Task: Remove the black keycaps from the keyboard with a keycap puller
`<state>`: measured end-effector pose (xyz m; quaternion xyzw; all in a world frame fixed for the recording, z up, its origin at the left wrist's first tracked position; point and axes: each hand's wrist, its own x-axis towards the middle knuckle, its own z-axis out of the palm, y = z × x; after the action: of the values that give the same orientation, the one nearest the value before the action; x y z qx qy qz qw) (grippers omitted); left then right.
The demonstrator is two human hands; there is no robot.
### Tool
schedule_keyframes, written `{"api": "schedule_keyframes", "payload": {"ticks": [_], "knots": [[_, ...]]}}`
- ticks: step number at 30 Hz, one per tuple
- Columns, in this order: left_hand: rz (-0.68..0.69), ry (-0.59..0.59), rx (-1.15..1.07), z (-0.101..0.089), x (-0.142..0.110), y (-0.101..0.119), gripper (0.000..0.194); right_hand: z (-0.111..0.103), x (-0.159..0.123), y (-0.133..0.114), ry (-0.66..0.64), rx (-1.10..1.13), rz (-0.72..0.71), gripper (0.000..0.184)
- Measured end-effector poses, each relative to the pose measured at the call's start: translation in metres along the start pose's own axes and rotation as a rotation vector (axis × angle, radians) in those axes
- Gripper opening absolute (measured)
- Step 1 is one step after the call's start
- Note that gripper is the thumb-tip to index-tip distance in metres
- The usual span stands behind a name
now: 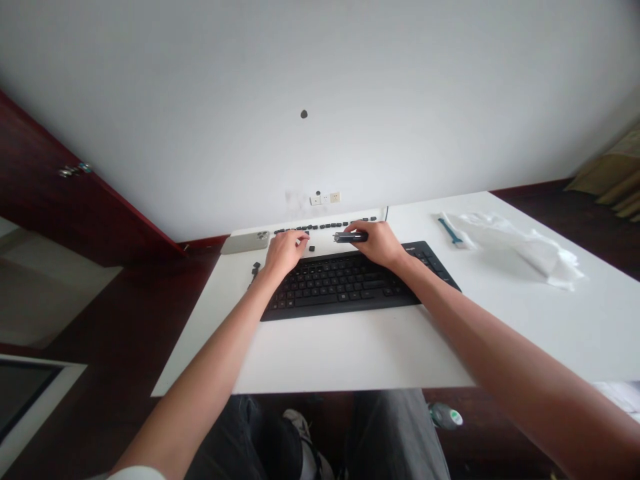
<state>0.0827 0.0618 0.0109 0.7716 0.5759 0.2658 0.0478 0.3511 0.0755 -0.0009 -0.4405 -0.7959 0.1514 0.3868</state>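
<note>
A black keyboard (pixel 350 283) lies on the white table (pixel 350 353) in front of me. My left hand (pixel 285 252) rests at its far left corner, fingers curled near loose black keycaps (pixel 311 249). My right hand (pixel 379 243) is closed round a long dark bar-shaped piece (pixel 346 237) just beyond the keyboard's top edge. A row of removed keycaps (pixel 325 227) lines the table's far edge.
A phone (pixel 245 242) lies face down at the far left of the table. A small black part (pixel 255 269) sits left of the keyboard. A blue-handled tool (pixel 450 231) and crumpled clear plastic (pixel 520 247) lie at the right. A bottle (pixel 445 415) stands on the floor.
</note>
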Motion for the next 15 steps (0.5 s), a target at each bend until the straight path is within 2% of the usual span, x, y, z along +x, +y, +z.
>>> {"api": "schedule_keyframes", "payload": {"ticks": [4, 8, 15], "knots": [[0.013, -0.034, 0.174, -0.009, -0.011, 0.012, 0.031, -0.001, 0.001, 0.001, -0.002, -0.010, 0.007, 0.028], [-0.027, -0.131, 0.227, -0.004, -0.012, 0.015, 0.035, -0.001, 0.001, 0.001, 0.006, -0.008, 0.010, 0.026], [-0.069, -0.233, 0.302, 0.007, 0.012, 0.014, 0.040, -0.002, 0.000, -0.002, -0.006, -0.021, 0.007, 0.025]]}}
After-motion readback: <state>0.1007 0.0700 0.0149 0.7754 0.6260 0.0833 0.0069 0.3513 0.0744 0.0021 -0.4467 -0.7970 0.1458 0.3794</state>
